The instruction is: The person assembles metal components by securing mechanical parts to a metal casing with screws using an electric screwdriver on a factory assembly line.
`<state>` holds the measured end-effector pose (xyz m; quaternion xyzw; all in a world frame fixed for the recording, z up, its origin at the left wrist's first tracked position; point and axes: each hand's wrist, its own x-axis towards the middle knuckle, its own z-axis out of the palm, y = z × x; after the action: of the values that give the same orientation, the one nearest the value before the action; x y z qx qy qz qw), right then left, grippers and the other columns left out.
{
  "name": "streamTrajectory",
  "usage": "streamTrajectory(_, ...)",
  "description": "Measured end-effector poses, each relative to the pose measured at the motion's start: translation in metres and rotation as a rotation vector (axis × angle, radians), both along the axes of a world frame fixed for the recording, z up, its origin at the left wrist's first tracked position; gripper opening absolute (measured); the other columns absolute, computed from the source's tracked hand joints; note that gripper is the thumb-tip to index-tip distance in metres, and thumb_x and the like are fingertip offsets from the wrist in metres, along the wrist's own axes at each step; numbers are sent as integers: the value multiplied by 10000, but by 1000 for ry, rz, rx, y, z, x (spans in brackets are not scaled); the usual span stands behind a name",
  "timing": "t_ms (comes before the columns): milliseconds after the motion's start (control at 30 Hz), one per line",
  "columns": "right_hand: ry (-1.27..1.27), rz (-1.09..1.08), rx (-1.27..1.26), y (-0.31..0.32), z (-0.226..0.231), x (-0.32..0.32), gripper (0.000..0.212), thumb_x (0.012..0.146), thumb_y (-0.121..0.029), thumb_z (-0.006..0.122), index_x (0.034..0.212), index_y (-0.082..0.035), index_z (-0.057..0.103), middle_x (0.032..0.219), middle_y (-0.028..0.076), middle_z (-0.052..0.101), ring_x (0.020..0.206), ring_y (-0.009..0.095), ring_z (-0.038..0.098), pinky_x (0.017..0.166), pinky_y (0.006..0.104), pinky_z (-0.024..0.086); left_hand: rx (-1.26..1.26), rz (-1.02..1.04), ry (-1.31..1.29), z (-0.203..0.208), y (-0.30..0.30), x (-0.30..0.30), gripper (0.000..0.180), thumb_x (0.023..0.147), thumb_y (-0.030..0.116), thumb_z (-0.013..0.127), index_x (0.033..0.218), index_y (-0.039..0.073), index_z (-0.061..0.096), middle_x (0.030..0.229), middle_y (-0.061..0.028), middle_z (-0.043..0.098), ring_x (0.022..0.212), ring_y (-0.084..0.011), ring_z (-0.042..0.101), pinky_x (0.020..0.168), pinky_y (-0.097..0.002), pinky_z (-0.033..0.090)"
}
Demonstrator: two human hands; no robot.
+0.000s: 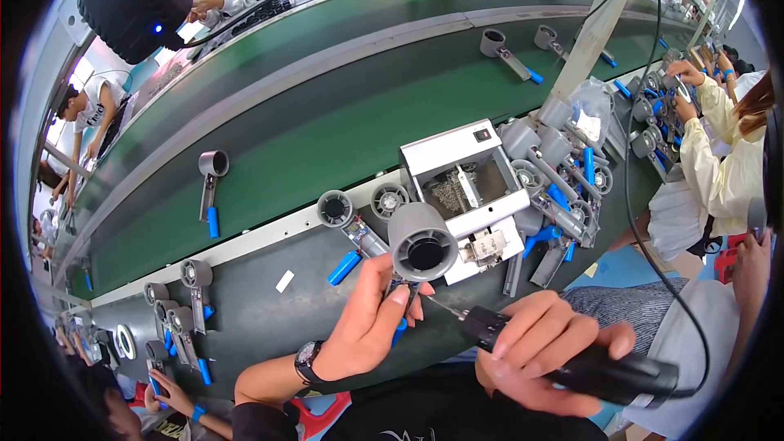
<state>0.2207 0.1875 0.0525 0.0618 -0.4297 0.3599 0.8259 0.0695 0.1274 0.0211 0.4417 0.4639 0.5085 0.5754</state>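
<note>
My left hand (363, 328) grips a grey handheld fan housing (415, 224) by its narrow lower part, with the round dark opening facing me. A bit of blue shows below my fingers. My right hand (545, 347) is wrapped around a black corded electric screwdriver (633, 374). Its thin bit points left and reaches close to the lower part of the fan beside my left fingertips; whether it touches a screw is too small to tell. Just beyond the held fan stands a white screw feeder (437, 157) with small screws in its tray.
Right of the feeder lies a heap of grey fan parts (555, 155) with blue cylinders. Another unfinished fan (335, 211) lies to its left. The green conveyor belt (294, 114) beyond carries a few fans. A black cable (630, 163) hangs at right. Co-workers sit on both sides.
</note>
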Motion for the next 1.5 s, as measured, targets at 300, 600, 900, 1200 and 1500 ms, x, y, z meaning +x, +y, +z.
streamTrajectory(300,-185,10,246,2,-8,-13,653,947,-507,591,1370,-75,346,724,74,524,498,194,561,510,328,549,15,11,43,1,-4,-1,305,1024,72,352,1324,24,328,1121,-142,539,834,-139,518,743,-307,480)
streamTrajectory(600,-220,-8,265,1,-9,-17,692,926,-523,616,1361,-59,342,739,80,535,510,205,574,514,341,556,43,5,46,-1,-5,-1,282,1024,56,359,1303,27,334,1117,-130,538,824,-133,501,724,-298,470)
streamTrajectory(900,-266,23,315,0,-9,-18,689,897,-491,674,1308,-40,354,744,102,541,517,235,581,504,371,553,69,22,120,-1,-7,0,270,1031,51,375,1295,23,323,1120,-120,547,856,-124,503,740,-296,471)
streamTrajectory(1200,-219,-10,329,-3,-15,-26,651,913,-493,650,1269,-31,362,731,104,536,501,221,567,490,363,543,58,18,174,-5,-12,1,206,1031,38,379,1221,24,302,1100,-114,544,852,-121,489,729,-281,458)
streamTrajectory(1500,-131,-77,275,4,-24,-45,559,922,-462,650,1121,-32,354,647,59,544,422,170,555,410,299,524,40,48,213,-1,-9,-5,213,1034,48,373,1232,9,305,1068,-103,545,789,-116,483,679,-276,450)
